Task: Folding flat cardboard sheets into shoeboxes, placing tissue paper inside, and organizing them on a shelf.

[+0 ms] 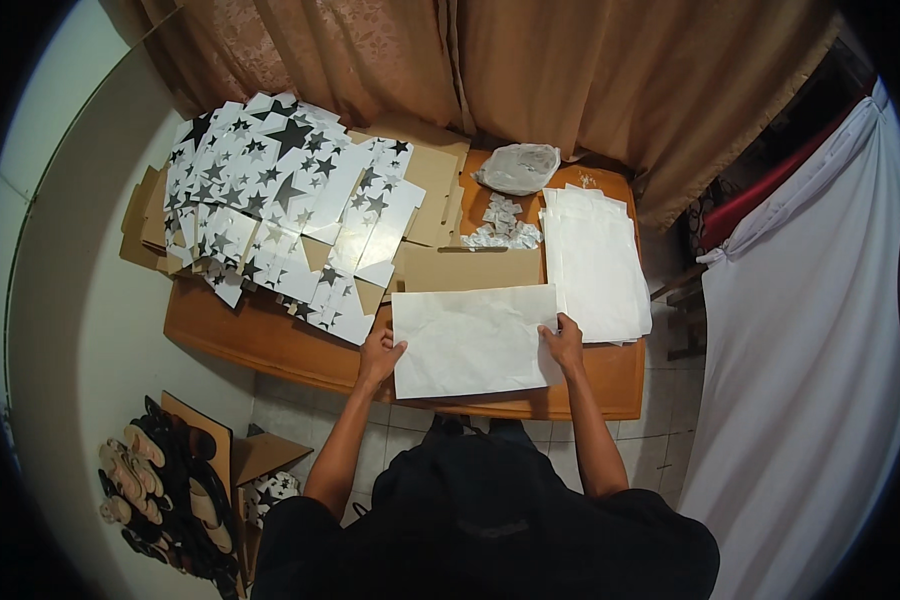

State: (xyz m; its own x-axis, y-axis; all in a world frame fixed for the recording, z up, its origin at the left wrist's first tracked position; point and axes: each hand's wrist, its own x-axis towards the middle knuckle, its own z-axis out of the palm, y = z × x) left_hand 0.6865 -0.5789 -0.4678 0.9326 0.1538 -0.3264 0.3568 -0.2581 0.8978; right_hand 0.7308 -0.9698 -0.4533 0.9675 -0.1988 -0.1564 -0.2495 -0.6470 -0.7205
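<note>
I list remotely: one white sheet (475, 342) between left fingers (398, 349) and right fingers (546, 333), side edges pinched, likely to stay flat; paper stack (596, 265) beyond the right, apparently for easy reach; star-patterned cardboard (305, 200) beyond the left.

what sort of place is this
Probably a room in a home, perhaps doubling as a small workspace: brown curtains hang behind, sandals are gathered at lower left, and the wooden table is spread with star-patterned flat pieces.
</note>
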